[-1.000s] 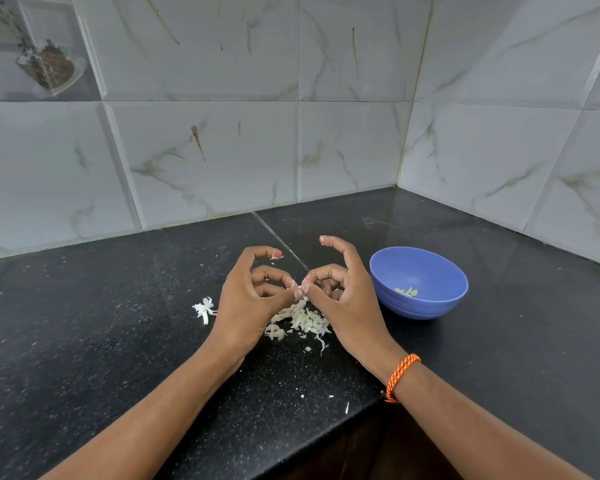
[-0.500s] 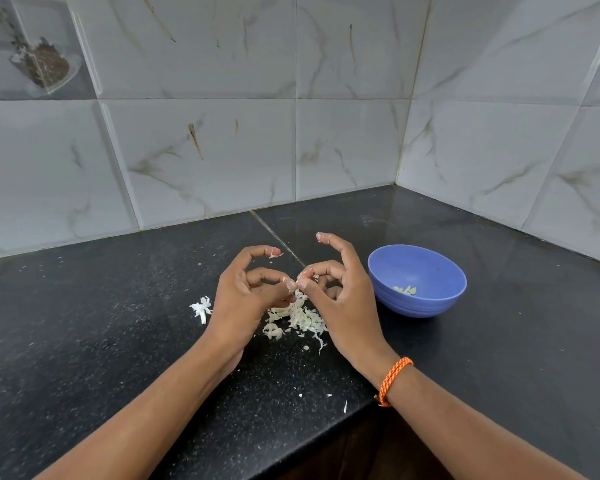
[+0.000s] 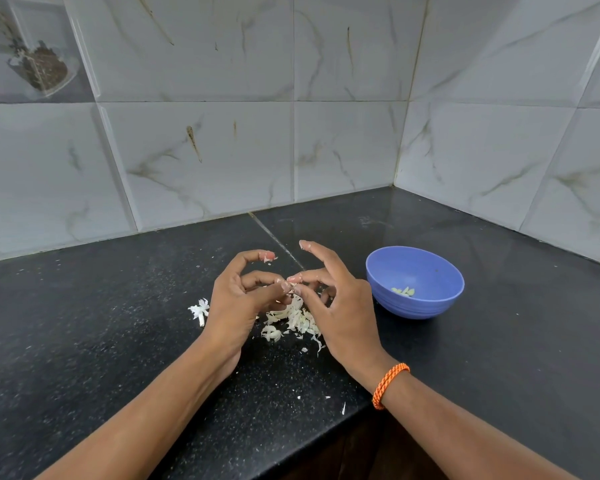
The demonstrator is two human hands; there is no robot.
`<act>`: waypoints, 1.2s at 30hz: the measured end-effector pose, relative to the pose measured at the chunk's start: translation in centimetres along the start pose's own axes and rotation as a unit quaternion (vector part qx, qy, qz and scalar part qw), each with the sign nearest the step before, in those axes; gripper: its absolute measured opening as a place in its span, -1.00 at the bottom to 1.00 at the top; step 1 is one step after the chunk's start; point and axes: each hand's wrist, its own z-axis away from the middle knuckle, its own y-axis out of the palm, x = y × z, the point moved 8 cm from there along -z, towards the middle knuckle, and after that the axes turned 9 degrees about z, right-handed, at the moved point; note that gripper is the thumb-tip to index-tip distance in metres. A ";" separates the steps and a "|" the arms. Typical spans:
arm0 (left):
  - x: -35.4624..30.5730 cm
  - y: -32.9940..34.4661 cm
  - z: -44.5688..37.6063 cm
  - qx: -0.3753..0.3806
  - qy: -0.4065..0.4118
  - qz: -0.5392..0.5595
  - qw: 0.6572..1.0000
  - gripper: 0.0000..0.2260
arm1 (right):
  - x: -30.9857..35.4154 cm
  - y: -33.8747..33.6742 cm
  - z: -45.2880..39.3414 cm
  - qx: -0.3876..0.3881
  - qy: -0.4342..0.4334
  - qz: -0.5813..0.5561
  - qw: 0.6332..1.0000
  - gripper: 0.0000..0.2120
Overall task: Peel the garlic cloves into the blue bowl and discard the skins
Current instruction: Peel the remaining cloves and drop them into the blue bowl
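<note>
1. We are mid-peel: our left hand [image 3: 234, 299] and right hand [image 3: 340, 306] pinch a garlic clove [image 3: 293, 289] between their fingertips, above the skin pile [image 3: 293, 322] near the countertop's [image 3: 84, 341] front edge.
2. Next, we judge, the clove goes right, into the blue bowl [image 3: 426, 268] holding peeled cloves [image 3: 404, 291].

- Left hand [image 3: 238, 299]: fingers curled, thumb and fingertip pinched together.
- Right hand [image 3: 340, 306]: pinching at the same spot, index finger raised.
- Both forearms angle inward.

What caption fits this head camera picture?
Both hands pinch a garlic clove above a pile of skins, beside the blue bowl.
</note>
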 end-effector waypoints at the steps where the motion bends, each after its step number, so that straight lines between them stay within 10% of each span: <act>1: 0.1 0.0 0.0 0.000 -0.001 0.002 1.000 -0.59 | -0.2 -0.1 -0.1 -0.001 0.006 -0.006 1.000 -0.40; 14: 0.3 -0.4 -0.4 -0.012 -0.002 -0.013 1.000 -0.62 | -0.1 -2.5 -1.5 -0.037 0.035 -0.063 0.997 -0.50; 24: -1.6 -0.9 -0.4 -0.028 0.154 -0.294 0.943 -0.72 | -1.8 -8.3 -6.6 0.043 0.033 0.061 0.997 -0.69; 36: -1.1 -1.1 -0.7 -0.019 0.156 -0.334 0.929 -0.71 | -7.5 -10.7 -6.9 0.095 0.034 0.270 0.958 -0.76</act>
